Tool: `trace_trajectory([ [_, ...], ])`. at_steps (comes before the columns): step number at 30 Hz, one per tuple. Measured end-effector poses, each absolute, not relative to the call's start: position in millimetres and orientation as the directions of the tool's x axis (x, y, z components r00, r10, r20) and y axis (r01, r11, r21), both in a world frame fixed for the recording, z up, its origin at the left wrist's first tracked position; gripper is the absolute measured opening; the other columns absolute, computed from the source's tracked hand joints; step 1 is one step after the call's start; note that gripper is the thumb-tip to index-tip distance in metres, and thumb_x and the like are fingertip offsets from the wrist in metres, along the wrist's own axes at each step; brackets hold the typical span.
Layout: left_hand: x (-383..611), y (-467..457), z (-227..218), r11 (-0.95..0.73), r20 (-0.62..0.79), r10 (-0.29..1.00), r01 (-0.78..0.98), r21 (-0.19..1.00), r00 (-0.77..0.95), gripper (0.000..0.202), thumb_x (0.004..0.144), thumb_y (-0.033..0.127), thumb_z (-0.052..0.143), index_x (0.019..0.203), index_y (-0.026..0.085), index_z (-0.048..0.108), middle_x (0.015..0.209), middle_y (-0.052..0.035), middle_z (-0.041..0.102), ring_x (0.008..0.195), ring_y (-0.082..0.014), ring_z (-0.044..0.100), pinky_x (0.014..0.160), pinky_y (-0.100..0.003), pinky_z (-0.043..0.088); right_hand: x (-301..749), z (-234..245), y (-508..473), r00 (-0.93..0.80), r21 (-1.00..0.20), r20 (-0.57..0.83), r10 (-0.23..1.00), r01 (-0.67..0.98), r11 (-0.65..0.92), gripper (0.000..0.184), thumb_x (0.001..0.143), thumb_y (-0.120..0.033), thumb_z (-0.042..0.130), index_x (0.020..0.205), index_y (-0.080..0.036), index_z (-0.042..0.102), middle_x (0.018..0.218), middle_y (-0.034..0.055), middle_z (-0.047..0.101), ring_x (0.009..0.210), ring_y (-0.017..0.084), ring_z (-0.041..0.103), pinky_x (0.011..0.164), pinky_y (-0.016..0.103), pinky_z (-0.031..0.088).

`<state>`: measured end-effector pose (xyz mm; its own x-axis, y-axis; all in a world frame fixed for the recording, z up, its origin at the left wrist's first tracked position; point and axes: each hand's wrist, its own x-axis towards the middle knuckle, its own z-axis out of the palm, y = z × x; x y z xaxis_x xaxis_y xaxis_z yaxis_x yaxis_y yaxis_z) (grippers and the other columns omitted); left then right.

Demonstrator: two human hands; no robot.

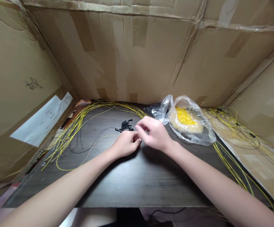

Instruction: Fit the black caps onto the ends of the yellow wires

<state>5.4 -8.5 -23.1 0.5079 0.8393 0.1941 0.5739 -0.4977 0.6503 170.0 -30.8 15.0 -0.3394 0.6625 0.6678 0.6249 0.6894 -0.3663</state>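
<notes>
Two bare arms (63, 189) are stretched over the desk (137, 189). A yellow wire (95, 144) seems to be pinched by the left hand (127, 143). The right hand (155, 133) is curled close by, but its grip cannot be told. Small black pieces (125, 126) are heaped just past them.

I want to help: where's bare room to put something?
There's bare tabletop between the forearms, down to the near edge, and less between the right forearm and right-side wires. Beyond left hand and right hand it's crowded: black pieces, yellow wires, plastic bags.
</notes>
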Motion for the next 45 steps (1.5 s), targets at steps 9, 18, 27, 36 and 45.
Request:
trace_trajectory([
  [9,4,-8,-19,-0.526,0.157,0.819,0.614,0.589,0.551,0.018,0.084,0.025,0.055,0.081,0.017,0.071,0.070,-0.0025,0.070,0.060,-0.0147,0.058,0.057,-0.025,0.038,213,-19,-20,-0.268,-0.526,0.370,0.889,0.728,0.439,0.006,0.080,-0.016,0.064,0.082,-0.018,0.069,0.076,0.0019,0.066,0.068,0.014,0.056,0.066,0.027,0.042],
  [18,4,-8,-17,-0.519,0.152,0.822,0.613,0.596,0.549,0.014,0.080,0.022,0.057,0.079,0.017,0.070,0.069,-0.0015,0.069,0.059,-0.0143,0.057,0.056,-0.024,0.039,202,-30,-19,-0.265,-0.556,0.342,0.902,0.717,0.421,0.004,0.081,-0.015,0.065,0.078,-0.017,0.067,0.077,0.0028,0.062,0.070,0.014,0.054,0.067,0.027,0.042],
  [27,-2,-4,-12,-0.468,0.149,0.851,0.596,0.653,0.504,0.017,0.083,0.025,0.057,0.083,0.017,0.071,0.071,-0.0019,0.071,0.059,-0.0135,0.059,0.056,-0.023,0.041,198,-26,-25,-0.110,-0.701,0.357,0.928,0.625,0.344,0.006,0.085,-0.021,0.061,0.083,-0.018,0.065,0.079,0.0020,0.067,0.069,0.015,0.058,0.066,0.029,0.044],
  [36,-5,-1,-7,-0.451,0.223,0.874,0.551,0.703,0.431,0.021,0.088,0.031,0.056,0.087,0.016,0.070,0.072,-0.0019,0.071,0.056,-0.0121,0.056,0.055,-0.023,0.042,194,-19,-24,-0.055,-0.964,0.180,0.982,0.187,0.187,0.031,0.083,-0.031,0.061,0.108,-0.016,0.070,0.075,0.0019,0.065,0.066,0.014,0.058,0.063,0.027,0.046],
  [45,-2,-5,1,-0.371,0.173,0.896,0.477,0.797,0.408,0.022,0.087,0.033,0.059,0.085,0.014,0.071,0.070,-0.0020,0.070,0.056,-0.0116,0.056,0.055,-0.022,0.042,192,-14,-26,-0.054,-0.956,-0.044,0.998,-0.289,-0.057,0.036,0.065,-0.036,0.083,0.090,-0.014,0.069,0.080,0.0076,0.072,0.073,0.018,0.069,0.072,0.033,0.056],
])
